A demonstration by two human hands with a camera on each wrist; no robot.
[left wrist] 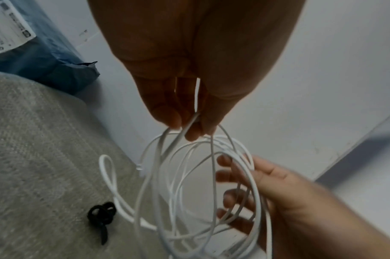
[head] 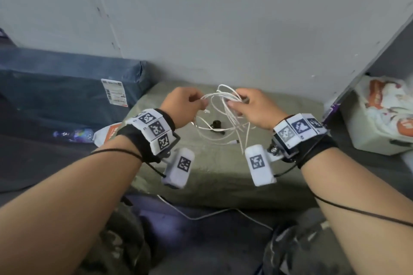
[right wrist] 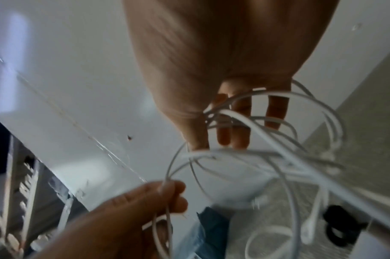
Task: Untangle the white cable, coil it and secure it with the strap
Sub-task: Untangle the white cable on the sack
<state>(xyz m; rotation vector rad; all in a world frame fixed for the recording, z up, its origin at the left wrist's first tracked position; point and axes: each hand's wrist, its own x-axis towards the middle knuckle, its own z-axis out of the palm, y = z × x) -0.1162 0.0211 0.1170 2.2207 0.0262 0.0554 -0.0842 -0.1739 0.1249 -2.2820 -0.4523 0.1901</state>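
While the white cable (head: 223,107) hangs in loose, crossing loops between both hands above the grey-green cushion (head: 223,167), the job reads as untangling, not yet coiling; on the left, the left hand (head: 185,105) pinches a few strands between thumb and fingers (left wrist: 174,119); it would do well to hold that pinch fixed as an anchor; in the middle, the black strap (head: 216,126) lies on the cushion under the loops, untouched, near one dangling plug (head: 234,141); on the right, the right hand (head: 254,107) has its fingers (right wrist: 240,133) spread through the loops, thumb closing on them; it should draw one loop free at a time; tugging, I judge, would tighten the crossings.
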